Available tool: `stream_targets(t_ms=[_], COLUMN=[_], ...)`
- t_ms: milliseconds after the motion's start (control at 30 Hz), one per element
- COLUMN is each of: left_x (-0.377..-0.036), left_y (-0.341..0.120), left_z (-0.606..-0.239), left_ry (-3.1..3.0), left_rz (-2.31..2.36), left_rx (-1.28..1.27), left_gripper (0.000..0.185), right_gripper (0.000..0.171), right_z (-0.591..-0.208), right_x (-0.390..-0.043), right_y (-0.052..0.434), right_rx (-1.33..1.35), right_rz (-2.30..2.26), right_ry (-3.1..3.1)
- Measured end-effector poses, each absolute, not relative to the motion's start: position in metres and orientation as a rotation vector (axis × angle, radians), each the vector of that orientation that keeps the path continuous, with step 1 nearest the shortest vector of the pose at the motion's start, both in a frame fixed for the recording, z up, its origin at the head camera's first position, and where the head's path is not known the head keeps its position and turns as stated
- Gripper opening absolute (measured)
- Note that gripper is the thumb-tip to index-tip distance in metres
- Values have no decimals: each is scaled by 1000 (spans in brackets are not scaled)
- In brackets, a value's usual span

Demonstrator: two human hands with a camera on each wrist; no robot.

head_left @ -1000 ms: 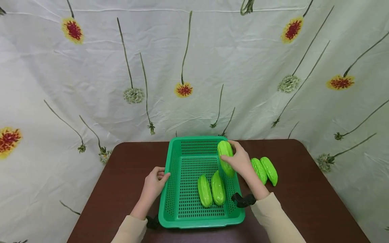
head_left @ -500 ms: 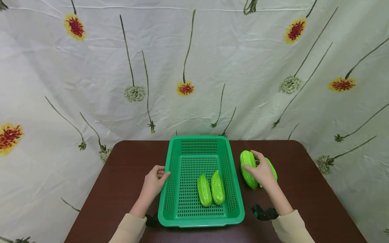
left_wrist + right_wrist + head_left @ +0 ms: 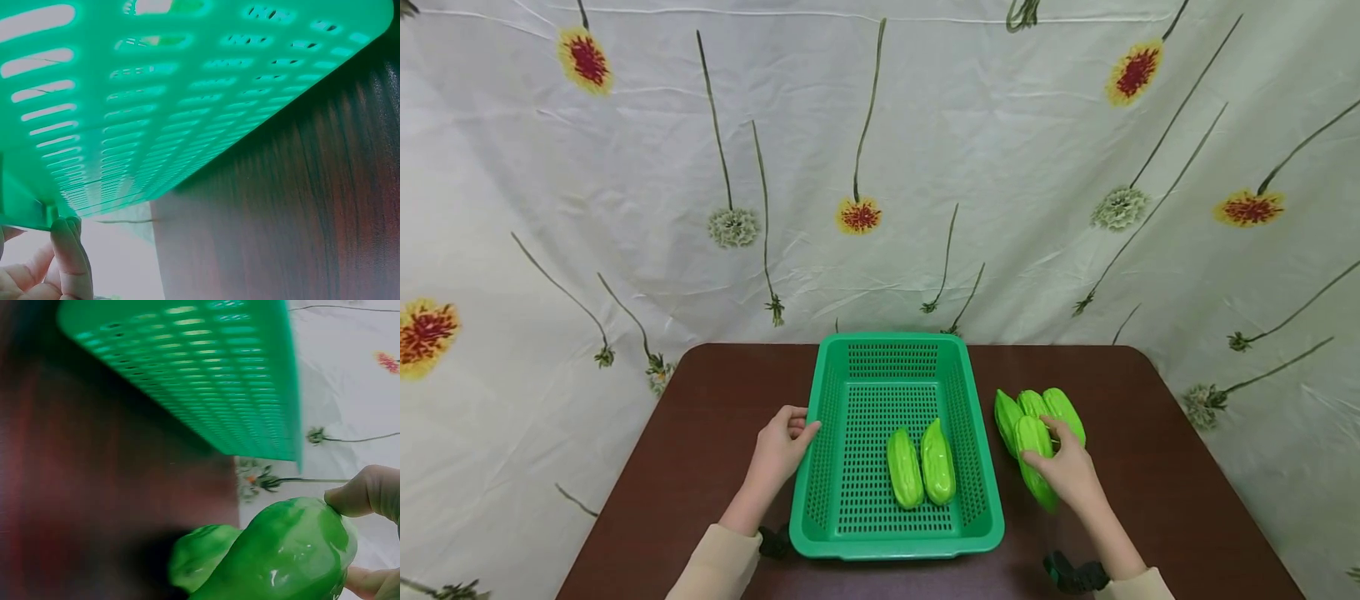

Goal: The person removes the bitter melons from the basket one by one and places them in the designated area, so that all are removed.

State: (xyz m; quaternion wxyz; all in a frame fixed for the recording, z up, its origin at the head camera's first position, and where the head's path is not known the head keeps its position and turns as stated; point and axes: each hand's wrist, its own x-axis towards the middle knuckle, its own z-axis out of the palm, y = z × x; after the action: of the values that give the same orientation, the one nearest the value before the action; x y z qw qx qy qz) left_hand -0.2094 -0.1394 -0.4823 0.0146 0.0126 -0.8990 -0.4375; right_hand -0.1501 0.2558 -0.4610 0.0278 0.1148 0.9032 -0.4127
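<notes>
right hand (image 3: 1070, 469) has drawn its gourd (image 3: 1034, 460) nearer, beside the basket (image 3: 981, 467)

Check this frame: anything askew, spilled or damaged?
Nothing stands out. The green basket sits flat on the table with two gourds lying side by side inside. The left hand touches its rim; the right hand grips one gourd beside three others on the table.
</notes>
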Motion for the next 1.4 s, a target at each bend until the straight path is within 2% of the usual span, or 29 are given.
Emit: stream_targets(t_ms=[567, 1400], left_x=[-211, -210], left_y=[-140, -139], left_z=[-483, -484], left_ry=[-2786, -2769], left_rz=[-1370, -1381], left_rx=[43, 27], left_gripper=[34, 34], right_gripper=[73, 71], right_z=[-497, -521], right_x=[-132, -129], right_y=[254, 257], right_rx=[436, 482], right_rz=[-1177, -1146], right_ry=[2753, 2759])
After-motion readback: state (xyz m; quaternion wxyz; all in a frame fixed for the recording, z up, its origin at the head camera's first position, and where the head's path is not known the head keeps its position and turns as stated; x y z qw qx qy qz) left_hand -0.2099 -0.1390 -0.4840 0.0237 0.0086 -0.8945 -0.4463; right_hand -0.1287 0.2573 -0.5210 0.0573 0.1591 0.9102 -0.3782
